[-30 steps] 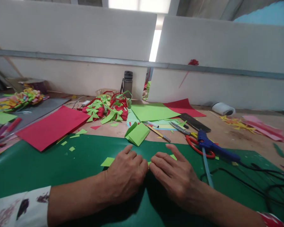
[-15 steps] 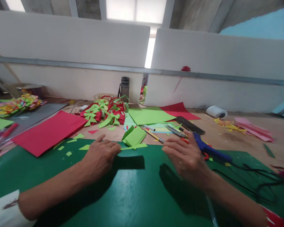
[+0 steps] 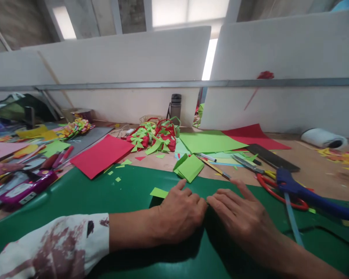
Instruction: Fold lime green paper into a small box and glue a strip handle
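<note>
My left hand [image 3: 182,211] is closed with its fingers curled over a light green paper strip [image 3: 158,192]. One end of the strip sticks out to the left of the knuckles; the rest is hidden under the hand. My right hand [image 3: 241,215] meets the left fingertips, its own fingers drawn together at the tips and the thumb side raised. Whatever lies between those tips is hidden. Both hands are just above the green mat [image 3: 104,201]. Folded light green paper pieces [image 3: 191,167] lie just beyond them.
Right of my hands lie a blue glue gun [image 3: 308,192] with a glue stick [image 3: 293,219], red-handled scissors [image 3: 275,190] and a black phone [image 3: 273,157]. A red sheet [image 3: 101,155], green-and-red paper crafts [image 3: 154,137] and a bottle [image 3: 176,106] stand behind. A purple tool [image 3: 29,190] lies left.
My hands have come together from apart, the left moving right with the green paper strip. The view has turned left, bringing the purple tool into sight.
</note>
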### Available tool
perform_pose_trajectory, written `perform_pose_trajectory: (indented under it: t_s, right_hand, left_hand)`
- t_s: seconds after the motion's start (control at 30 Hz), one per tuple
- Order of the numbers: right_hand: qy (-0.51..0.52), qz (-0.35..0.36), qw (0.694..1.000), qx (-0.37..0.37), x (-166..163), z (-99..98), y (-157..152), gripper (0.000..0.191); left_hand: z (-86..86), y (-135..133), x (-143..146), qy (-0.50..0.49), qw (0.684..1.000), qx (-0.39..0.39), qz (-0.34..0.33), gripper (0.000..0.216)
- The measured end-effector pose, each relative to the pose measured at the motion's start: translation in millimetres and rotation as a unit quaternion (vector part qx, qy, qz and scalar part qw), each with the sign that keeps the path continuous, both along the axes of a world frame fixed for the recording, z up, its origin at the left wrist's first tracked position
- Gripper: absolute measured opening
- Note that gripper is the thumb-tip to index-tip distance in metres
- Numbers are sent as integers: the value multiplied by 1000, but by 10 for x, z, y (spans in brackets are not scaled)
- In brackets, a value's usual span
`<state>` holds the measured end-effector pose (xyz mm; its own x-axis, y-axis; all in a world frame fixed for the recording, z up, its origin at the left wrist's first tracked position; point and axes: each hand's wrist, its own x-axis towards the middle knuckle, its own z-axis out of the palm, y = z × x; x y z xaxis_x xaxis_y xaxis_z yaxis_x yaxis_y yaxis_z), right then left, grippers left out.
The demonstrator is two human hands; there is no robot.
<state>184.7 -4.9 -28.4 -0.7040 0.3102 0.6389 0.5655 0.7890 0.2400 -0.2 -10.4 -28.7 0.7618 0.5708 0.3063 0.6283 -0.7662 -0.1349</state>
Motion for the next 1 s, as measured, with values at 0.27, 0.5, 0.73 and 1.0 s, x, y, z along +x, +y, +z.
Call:
perform_pose_trajectory:
  t_s: [0.27, 0.5, 0.73, 1.0]
  right_hand:
    - [-17, 6, 1000, -2, -28, 7, -28, 29]
    - [-22, -3, 1000, -2, 1, 28, -29, 35]
    - [-22, -21, 999, -18, 77, 70, -4, 37]
    - [-16, -38, 999, -16, 281, 62, 115, 28]
  left_hand:
    - [-58, 70, -4, -36, 999, 36, -9, 11]
    - [-72, 93, -113, -61, 997, 54, -19, 17]
    - [-115, 140, -493, -106, 992, 68, 3, 21]
    - [-153, 148, -1084, -96, 991, 68, 71, 24]
